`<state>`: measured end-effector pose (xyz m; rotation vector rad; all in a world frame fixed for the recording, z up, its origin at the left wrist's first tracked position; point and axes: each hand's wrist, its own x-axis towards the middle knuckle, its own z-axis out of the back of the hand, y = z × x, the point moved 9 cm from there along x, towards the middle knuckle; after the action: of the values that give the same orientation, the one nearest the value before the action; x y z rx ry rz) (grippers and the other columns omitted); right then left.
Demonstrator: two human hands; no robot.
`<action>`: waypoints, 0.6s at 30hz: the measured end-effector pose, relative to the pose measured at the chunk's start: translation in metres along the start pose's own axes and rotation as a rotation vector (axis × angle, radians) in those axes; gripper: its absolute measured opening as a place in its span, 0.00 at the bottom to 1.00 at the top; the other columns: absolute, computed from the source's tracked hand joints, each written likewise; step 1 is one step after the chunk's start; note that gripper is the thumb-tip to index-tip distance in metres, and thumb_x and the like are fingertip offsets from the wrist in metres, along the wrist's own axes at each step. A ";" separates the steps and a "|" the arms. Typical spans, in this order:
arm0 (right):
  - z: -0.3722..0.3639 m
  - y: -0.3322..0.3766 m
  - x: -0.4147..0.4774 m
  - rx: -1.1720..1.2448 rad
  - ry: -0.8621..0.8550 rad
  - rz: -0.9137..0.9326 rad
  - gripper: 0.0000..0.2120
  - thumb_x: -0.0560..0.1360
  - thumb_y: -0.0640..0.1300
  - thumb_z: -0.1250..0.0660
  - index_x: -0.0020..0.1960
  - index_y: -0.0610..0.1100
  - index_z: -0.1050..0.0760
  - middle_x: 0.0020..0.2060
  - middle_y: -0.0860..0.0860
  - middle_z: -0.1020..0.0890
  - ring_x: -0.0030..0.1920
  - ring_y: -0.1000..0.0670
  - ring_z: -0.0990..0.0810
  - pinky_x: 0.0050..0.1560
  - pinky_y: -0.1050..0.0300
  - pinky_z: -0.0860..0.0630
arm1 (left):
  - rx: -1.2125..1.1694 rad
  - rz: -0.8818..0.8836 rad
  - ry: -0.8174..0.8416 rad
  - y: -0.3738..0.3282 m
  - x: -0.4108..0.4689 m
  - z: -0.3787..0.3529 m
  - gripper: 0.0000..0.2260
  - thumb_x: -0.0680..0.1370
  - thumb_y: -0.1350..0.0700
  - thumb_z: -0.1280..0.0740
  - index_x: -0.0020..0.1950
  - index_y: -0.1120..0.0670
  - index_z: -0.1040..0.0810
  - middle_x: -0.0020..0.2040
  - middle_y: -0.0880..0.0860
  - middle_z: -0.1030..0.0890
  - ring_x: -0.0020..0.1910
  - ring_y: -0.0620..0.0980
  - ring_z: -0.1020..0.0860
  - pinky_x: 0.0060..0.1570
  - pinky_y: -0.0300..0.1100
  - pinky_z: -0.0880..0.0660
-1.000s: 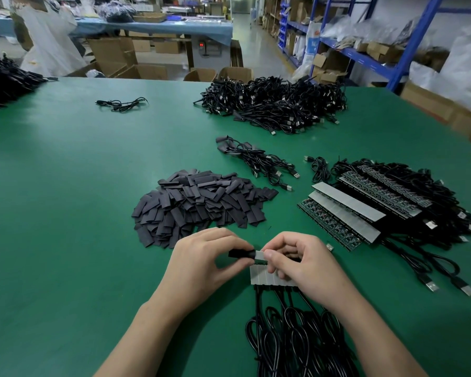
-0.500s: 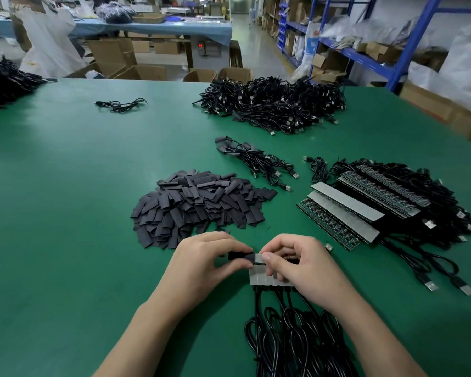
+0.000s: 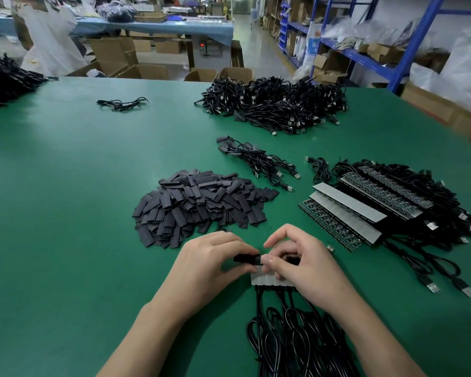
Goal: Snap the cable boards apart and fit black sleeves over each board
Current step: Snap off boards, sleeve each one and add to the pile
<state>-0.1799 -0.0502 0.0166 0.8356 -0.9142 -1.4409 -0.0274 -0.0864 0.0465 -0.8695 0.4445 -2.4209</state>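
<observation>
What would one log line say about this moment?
left hand: pinches sleeve | right hand: holds board strip | step: fitting sleeve at strip's left end | sleeve pile: behind hands

The green worktop point(image 3: 79, 186) carries a loose pile of black sleeves point(image 3: 201, 205) near its middle. Right of the pile lie stacked board strips point(image 3: 346, 213), tangled with their cables. Beyond them are a small cable bundle point(image 3: 259, 161), a single coil point(image 3: 321, 168) and a large cable heap point(image 3: 278, 104). Far left lie a lone cable point(image 3: 123, 104) and a second heap point(image 3: 6, 80). Nearest, a short board strip point(image 3: 267, 280) rests with its leads point(image 3: 291, 346) trailing toward the near edge.
</observation>
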 end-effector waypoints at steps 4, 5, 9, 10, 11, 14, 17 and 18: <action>0.003 -0.001 -0.001 -0.055 -0.034 0.042 0.08 0.77 0.48 0.26 0.49 0.60 0.23 0.39 0.57 0.13 0.40 0.57 0.17 0.47 0.66 0.22 | 0.025 0.000 -0.016 0.000 0.000 0.003 0.08 0.77 0.48 0.26 0.53 0.49 0.14 0.47 0.42 0.16 0.46 0.41 0.19 0.45 0.42 0.20; 0.007 -0.001 -0.001 -0.120 -0.063 0.059 0.06 0.76 0.52 0.26 0.50 0.61 0.22 0.40 0.60 0.14 0.43 0.59 0.17 0.48 0.68 0.24 | 0.027 0.003 -0.021 0.001 0.000 0.003 0.07 0.77 0.48 0.26 0.52 0.48 0.14 0.47 0.41 0.16 0.45 0.40 0.19 0.45 0.41 0.20; 0.015 0.002 -0.003 -0.374 -0.121 0.089 0.14 0.71 0.69 0.37 0.46 0.62 0.19 0.42 0.63 0.19 0.51 0.58 0.21 0.55 0.56 0.24 | 0.024 0.018 -0.041 0.001 0.000 0.006 0.07 0.77 0.48 0.26 0.52 0.48 0.14 0.48 0.41 0.16 0.46 0.39 0.19 0.46 0.39 0.20; 0.016 0.001 -0.002 -0.372 -0.123 0.087 0.15 0.71 0.70 0.38 0.44 0.62 0.19 0.42 0.62 0.19 0.51 0.57 0.21 0.55 0.53 0.24 | 0.022 0.020 -0.043 0.001 0.000 0.006 0.07 0.76 0.48 0.26 0.52 0.48 0.14 0.48 0.41 0.16 0.46 0.39 0.19 0.47 0.39 0.20; 0.017 0.001 -0.002 -0.355 -0.120 0.087 0.14 0.71 0.70 0.37 0.43 0.63 0.19 0.42 0.61 0.20 0.50 0.58 0.21 0.54 0.52 0.23 | 0.022 0.022 -0.044 0.001 0.000 0.006 0.07 0.76 0.48 0.26 0.52 0.48 0.14 0.48 0.41 0.16 0.46 0.39 0.19 0.47 0.39 0.20; 0.017 0.000 -0.001 -0.314 -0.119 0.108 0.09 0.71 0.66 0.34 0.39 0.64 0.20 0.42 0.61 0.19 0.48 0.60 0.20 0.53 0.52 0.22 | 0.029 0.023 -0.041 0.002 0.001 0.005 0.07 0.76 0.48 0.25 0.52 0.48 0.14 0.47 0.41 0.16 0.46 0.39 0.19 0.46 0.39 0.20; 0.015 -0.001 0.000 -0.316 -0.121 0.107 0.06 0.72 0.61 0.31 0.41 0.61 0.19 0.43 0.61 0.20 0.49 0.59 0.21 0.58 0.50 0.24 | 0.023 0.018 -0.043 0.001 0.000 0.004 0.07 0.76 0.49 0.24 0.51 0.48 0.13 0.47 0.41 0.16 0.45 0.39 0.19 0.46 0.38 0.20; 0.014 -0.001 0.000 -0.316 -0.125 0.112 0.05 0.73 0.60 0.30 0.41 0.61 0.19 0.44 0.61 0.20 0.49 0.59 0.21 0.58 0.50 0.25 | 0.018 0.013 -0.044 0.000 0.001 0.004 0.07 0.76 0.49 0.24 0.51 0.48 0.14 0.47 0.41 0.16 0.45 0.38 0.19 0.46 0.38 0.20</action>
<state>-0.1934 -0.0493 0.0218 0.4569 -0.7855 -1.5026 -0.0252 -0.0875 0.0493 -0.9074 0.4095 -2.3852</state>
